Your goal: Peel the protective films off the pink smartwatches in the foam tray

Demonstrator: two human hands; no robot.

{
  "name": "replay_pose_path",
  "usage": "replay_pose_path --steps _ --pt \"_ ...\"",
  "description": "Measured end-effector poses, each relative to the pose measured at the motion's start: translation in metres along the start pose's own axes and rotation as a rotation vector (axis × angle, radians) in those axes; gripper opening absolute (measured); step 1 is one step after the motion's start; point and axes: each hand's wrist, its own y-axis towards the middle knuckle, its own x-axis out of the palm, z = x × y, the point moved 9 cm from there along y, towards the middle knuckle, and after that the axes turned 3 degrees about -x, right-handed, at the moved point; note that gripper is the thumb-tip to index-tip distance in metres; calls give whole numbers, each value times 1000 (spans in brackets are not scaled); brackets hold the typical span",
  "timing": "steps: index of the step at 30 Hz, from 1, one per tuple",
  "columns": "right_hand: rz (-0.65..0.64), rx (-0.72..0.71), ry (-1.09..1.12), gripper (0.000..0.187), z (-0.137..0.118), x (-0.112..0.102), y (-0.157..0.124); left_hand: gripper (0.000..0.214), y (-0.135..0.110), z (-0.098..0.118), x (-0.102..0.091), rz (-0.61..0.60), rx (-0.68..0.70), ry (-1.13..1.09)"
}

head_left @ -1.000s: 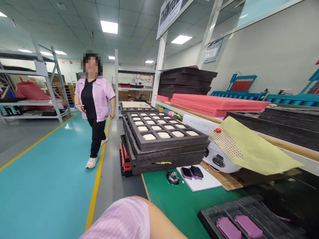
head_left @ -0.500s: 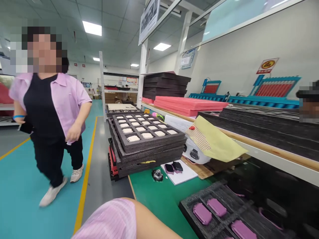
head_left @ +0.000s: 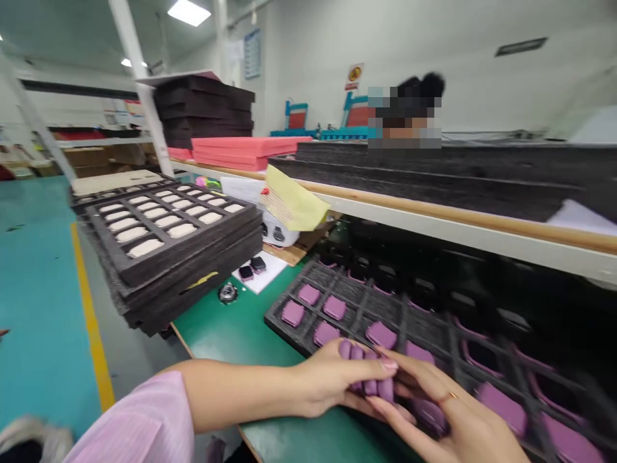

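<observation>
Head view is looking down across a green desk (head_left: pixel 212 334), where both of the person's hands are meeting low in the frame. The left hand (head_left: pixel 325 379), coming in from the left under a pink striped sleeve (head_left: pixel 137 418), is curling its fingers over a tight row of purple rounded pieces (head_left: pixel 384 390). The right hand (head_left: pixel 436 411), wearing a thin ring, is reaching in from the lower right with its fingers stretched out and their tips against the row's far side; whether it is gripping, I cannot tell.

The row is lying just in front of both palms, between them, its long axis slanting from upper left to lower right. The left hand is nearer its upper end, the right hand nearer its lower end. Both hands are resting over the near edge of a dark foam tray (head_left: pixel 347 278), whose grid compartments are holding more purple pieces.

Left of the hands, a stack of dark foam trays (head_left: pixel 193 286) is sitting on the desk, its top layer carrying cream inserts (head_left: pixel 144 248). Two small dark items (head_left: pixel 258 263) are lying on a white sheet (head_left: pixel 270 271), and a round black part (head_left: pixel 227 292) is sitting beside it. Yellow paper (head_left: pixel 294 199) is drooping from a shelf (head_left: pixel 434 222) loaded with dark foam sheets (head_left: pixel 424 173), and a co-worker's head (head_left: pixel 414 90) is showing beyond it.
</observation>
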Motion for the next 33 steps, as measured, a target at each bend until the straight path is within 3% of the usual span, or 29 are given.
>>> replay_pose_path --steps 6,9,13,16,18,20,22,24,27,28,30,32,33 --pt "-110 2 -20 37 -11 -10 15 52 -7 10 6 19 20 -40" --pt "-95 -35 -111 40 -17 -24 15 38 -6 11 5 64 -6 -121" --pt "-152 -41 -240 51 -44 -41 12 27 -4 11 3 69 -38 -168" --pt "-395 -30 -242 58 -71 -17 -3 21 -5 14 4 70 -23 -154" --pt "-535 -54 -243 50 -86 6 -16 33 -7 17 6 62 6 -111" --pt "-587 -72 -298 49 -91 23 -24 44 -10 18 9 45 23 -67" --pt "-593 -66 -312 52 -88 27 -25 49 -12 18 13 23 20 -39" --pt "-570 -38 -204 46 -82 19 -19 51 -13 16 16 11 0 -25" --pt "-309 5 -3 18 -70 -18 3 53 -15 14 17 -2 -31 -12" --pt "-201 13 13 18 -64 -30 10 52 -15 13 19 -23 -40 -4" --pt "-93 43 22 54 -50 -36 17 49 -16 10 24 -71 -65 18" --pt "-134 108 120 92 -35 -18 17 46 -17 7 27 -100 -83 47" --pt "-158 143 206 102 -28 -8 15 43 -17 6 27 -100 -84 59"
